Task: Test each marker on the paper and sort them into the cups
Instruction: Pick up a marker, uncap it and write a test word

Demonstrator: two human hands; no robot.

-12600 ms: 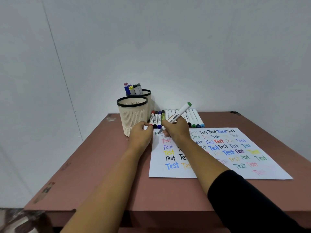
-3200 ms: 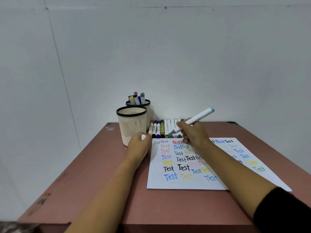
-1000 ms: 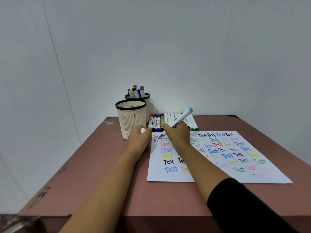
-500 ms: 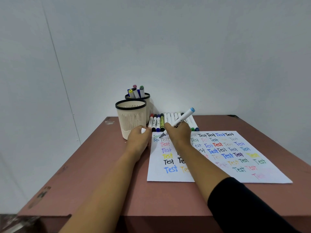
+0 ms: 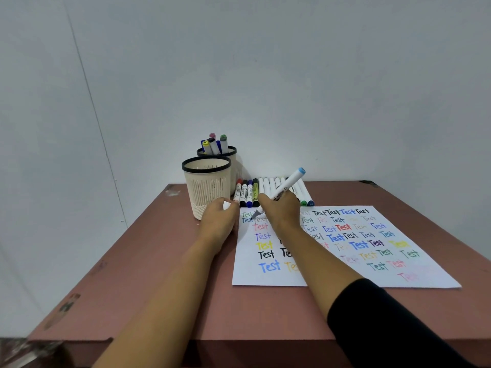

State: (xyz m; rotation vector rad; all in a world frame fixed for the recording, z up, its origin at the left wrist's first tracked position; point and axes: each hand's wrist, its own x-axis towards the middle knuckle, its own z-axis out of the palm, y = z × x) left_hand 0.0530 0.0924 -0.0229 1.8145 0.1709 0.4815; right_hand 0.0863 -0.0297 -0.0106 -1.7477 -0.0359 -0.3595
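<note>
The marker, a white one with a light blue end, is in the person's right hand. The fingers are curled tight round its lower part, the way you hold a pen. Its grey tip is down at the far left corner of the paper, right by two small "Test" words. The paper lies on the right half of the tabletop. The left hand rests on the tabletop just beside the paper's left edge, with its fingers curled round a small white cap. I guess the cap belongs to this marker. So I think this is the testing step for this marker. The front cup stands near the far edge, just past the left hand, and nothing pokes out of it. The back cup behind it has a few markers standing in it. A row of markers lies along the far edge, waiting. Next, I think, the tip must slide across the paper to show if it writes. Then the cap has to go straight back over the tip, and the marker drops into the right cup without bumping the front one.
</note>
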